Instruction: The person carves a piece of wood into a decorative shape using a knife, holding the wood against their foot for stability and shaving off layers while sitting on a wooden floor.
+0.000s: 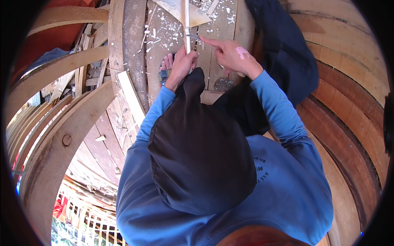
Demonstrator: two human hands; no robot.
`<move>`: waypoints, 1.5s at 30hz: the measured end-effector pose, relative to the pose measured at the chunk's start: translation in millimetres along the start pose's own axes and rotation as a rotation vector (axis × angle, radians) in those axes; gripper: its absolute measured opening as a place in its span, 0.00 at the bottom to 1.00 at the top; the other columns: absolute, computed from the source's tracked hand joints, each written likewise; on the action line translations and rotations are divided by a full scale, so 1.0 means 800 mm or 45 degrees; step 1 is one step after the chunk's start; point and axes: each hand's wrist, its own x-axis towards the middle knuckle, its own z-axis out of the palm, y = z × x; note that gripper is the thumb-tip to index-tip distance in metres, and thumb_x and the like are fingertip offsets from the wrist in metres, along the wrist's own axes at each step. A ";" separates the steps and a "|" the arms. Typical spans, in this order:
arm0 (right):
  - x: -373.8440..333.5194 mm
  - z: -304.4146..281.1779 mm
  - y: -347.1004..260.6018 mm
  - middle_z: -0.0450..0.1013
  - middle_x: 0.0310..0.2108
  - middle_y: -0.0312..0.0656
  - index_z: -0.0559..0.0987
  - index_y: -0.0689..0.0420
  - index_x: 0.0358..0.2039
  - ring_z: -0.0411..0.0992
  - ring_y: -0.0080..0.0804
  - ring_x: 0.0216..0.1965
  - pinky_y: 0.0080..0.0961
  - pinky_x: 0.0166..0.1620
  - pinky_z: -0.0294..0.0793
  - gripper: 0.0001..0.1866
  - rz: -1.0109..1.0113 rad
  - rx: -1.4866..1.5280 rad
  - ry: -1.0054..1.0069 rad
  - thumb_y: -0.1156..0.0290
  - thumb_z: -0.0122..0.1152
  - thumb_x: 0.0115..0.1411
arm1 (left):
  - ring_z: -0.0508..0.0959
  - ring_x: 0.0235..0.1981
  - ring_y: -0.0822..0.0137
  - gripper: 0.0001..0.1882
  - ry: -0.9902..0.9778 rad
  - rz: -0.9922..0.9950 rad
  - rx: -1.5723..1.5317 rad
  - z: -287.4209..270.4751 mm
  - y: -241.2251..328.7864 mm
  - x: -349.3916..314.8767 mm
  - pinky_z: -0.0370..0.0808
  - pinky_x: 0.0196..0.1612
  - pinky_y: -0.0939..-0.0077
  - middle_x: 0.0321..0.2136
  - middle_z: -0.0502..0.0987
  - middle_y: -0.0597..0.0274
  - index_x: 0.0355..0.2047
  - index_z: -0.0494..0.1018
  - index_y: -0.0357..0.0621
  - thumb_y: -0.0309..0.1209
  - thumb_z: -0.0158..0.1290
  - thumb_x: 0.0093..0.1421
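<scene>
My left hand is closed around the near end of a slim, pale wooden stick, which runs away from me toward the top edge. From the right, my right hand grips a knife, its index finger stretched out along the back of the blade. The blade lies across the stick just beyond my left hand, apparently touching it. Most of the knife's handle is hidden inside my palm. Pink patches mark the back of the right hand.
Wood shavings litter the plank floor around the stick. A flat, pointed board lies at the top. My sandalled foot is beside my left hand. Curved wooden ribs rise at left; curved planks form the right side.
</scene>
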 end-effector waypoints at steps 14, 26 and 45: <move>0.011 0.002 0.025 0.79 0.27 0.56 0.70 0.38 0.68 0.80 0.44 0.23 0.40 0.36 0.82 0.34 -0.003 -0.386 -0.083 0.76 0.45 0.61 | 0.74 0.21 0.70 0.19 0.097 -0.216 0.234 -0.002 -0.097 0.050 0.70 0.27 0.70 0.19 0.73 0.64 0.25 0.72 0.39 0.43 0.51 0.66; 0.000 0.009 0.019 0.73 0.20 0.47 0.66 0.34 0.70 0.73 0.32 0.14 0.29 0.26 0.81 0.35 0.166 -0.084 -0.103 0.77 0.43 0.64 | 0.83 0.31 0.47 0.30 0.228 -0.069 0.658 0.004 -0.101 0.041 0.76 0.38 0.55 0.24 0.79 0.40 0.30 0.76 0.27 0.51 0.49 0.63; 0.017 0.037 0.066 0.73 0.21 0.55 0.71 0.39 0.67 0.75 0.50 0.23 0.41 0.35 0.78 0.35 -0.353 -0.737 0.284 0.78 0.53 0.58 | 0.82 0.39 0.39 0.31 0.304 -0.118 0.805 0.013 -0.065 0.027 0.74 0.42 0.50 0.31 0.79 0.32 0.37 0.75 0.27 0.52 0.47 0.65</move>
